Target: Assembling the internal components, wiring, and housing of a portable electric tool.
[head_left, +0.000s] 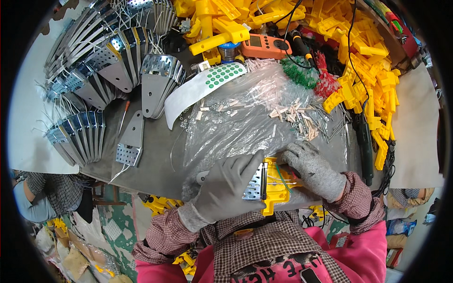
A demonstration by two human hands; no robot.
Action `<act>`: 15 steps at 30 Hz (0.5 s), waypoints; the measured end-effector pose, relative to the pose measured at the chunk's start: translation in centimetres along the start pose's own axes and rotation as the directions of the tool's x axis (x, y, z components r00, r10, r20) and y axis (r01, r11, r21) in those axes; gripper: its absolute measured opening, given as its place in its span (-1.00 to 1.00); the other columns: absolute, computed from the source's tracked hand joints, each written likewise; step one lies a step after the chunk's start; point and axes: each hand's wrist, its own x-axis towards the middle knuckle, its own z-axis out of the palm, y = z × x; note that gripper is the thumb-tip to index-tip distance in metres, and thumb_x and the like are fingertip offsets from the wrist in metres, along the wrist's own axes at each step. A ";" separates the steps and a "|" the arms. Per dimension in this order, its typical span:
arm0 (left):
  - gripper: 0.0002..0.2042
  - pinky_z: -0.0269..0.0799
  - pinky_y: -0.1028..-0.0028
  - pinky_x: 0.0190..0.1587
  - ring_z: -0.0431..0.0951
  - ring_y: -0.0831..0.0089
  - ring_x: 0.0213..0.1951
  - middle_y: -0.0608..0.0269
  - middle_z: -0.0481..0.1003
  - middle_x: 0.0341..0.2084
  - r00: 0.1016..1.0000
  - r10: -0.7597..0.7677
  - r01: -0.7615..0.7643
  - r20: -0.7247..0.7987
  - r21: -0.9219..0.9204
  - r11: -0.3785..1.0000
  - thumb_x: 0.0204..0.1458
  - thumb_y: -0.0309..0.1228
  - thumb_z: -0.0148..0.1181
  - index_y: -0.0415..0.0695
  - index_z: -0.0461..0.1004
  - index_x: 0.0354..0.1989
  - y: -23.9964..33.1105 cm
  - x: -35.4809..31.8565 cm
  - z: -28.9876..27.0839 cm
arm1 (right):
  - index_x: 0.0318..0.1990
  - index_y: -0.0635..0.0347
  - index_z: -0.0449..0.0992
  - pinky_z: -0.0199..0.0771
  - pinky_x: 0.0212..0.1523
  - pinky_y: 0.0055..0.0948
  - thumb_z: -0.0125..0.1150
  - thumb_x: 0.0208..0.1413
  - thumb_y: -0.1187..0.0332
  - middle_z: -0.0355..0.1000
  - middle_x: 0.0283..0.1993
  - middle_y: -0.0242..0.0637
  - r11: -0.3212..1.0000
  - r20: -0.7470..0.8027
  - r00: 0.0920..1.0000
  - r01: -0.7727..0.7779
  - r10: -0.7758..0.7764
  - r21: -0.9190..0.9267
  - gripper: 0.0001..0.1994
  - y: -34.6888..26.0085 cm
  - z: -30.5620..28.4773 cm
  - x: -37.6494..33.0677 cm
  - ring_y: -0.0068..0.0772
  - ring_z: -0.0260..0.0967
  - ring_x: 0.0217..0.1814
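Note:
My left hand [222,188], in a grey glove, is closed around a perforated metal plate [255,183], its thumb and fingers along both sides. The plate's slotted end meets a yellow plastic housing [276,195] at the table's near edge. Across the open housing run a green wire [283,177] and pale wires. My right hand [311,167], gloved in grey, has its fingers bent together at the housing's right side, by a bit of red. Its fingertips are partly hidden, so what they pinch cannot be made out.
Finished-looking metal plates [78,137] stand in fanned stacks at left; a loose plate [130,141] and screwdriver [124,117] lie nearer. Yellow housings [368,89] heap behind and right. An orange meter [266,47], a sticker sheet [207,87], small parts [302,118] and a corded tool [364,146] surround the plastic sheet.

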 end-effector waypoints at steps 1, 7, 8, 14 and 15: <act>0.04 0.23 0.18 0.15 0.40 0.12 0.05 -0.03 0.34 0.08 0.998 0.026 -0.032 0.060 0.095 0.995 -0.31 0.05 0.47 -0.29 0.13 0.33 0.2 0.4 0.0 | -0.04 0.19 0.42 0.29 0.14 -0.15 0.13 0.03 0.41 0.32 -0.06 -0.14 0.999 -0.027 0.999 -0.033 0.034 0.026 -0.70 -0.3 0.4 -0.4 -0.05 0.30 0.05; 0.05 0.21 0.16 0.18 0.36 0.08 0.12 0.03 0.33 0.10 0.988 -0.024 -0.003 0.152 0.175 0.985 -0.36 0.12 0.46 -0.23 0.18 0.32 0.3 0.3 -0.1 | -0.06 0.19 0.40 0.30 0.15 -0.17 0.10 0.03 0.45 0.32 -0.10 -0.13 0.989 -0.125 0.982 -0.130 0.139 0.073 -0.73 -1.5 1.9 -0.5 -0.06 0.30 0.07; 0.04 0.22 0.16 0.17 0.36 0.08 0.11 0.02 0.33 0.09 0.991 -0.014 -0.008 0.132 0.167 0.986 -0.36 0.10 0.47 -0.23 0.20 0.32 0.2 0.3 -0.1 | -0.06 0.19 0.40 0.31 0.16 -0.18 0.09 0.03 0.45 0.33 -0.08 -0.13 0.993 -0.119 0.987 -0.100 0.106 0.058 -0.72 -1.7 1.5 -0.4 -0.06 0.31 0.08; -0.05 0.28 0.16 0.09 0.38 0.08 0.07 0.01 0.36 0.04 0.998 0.031 -0.038 0.047 0.157 0.987 -0.38 -0.11 0.55 -0.23 0.27 0.26 0.8 0.1 0.0 | 0.10 0.22 0.38 0.35 0.17 -0.21 0.08 0.18 0.44 0.36 0.01 -0.10 0.967 -0.170 0.979 -0.069 0.113 0.245 -0.67 0.2 1.0 -1.4 -0.15 0.34 0.09; -0.05 0.28 0.16 0.09 0.38 0.08 0.07 0.01 0.36 0.04 0.998 0.042 -0.049 0.044 0.167 0.985 -0.38 -0.11 0.55 -0.23 0.27 0.26 1.1 0.3 -0.1 | 0.17 0.21 0.37 0.37 0.16 -0.25 0.07 0.24 0.44 0.37 0.05 -0.09 0.900 -0.289 0.944 -0.020 0.161 0.435 -0.66 0.7 1.1 -1.7 -0.19 0.36 0.10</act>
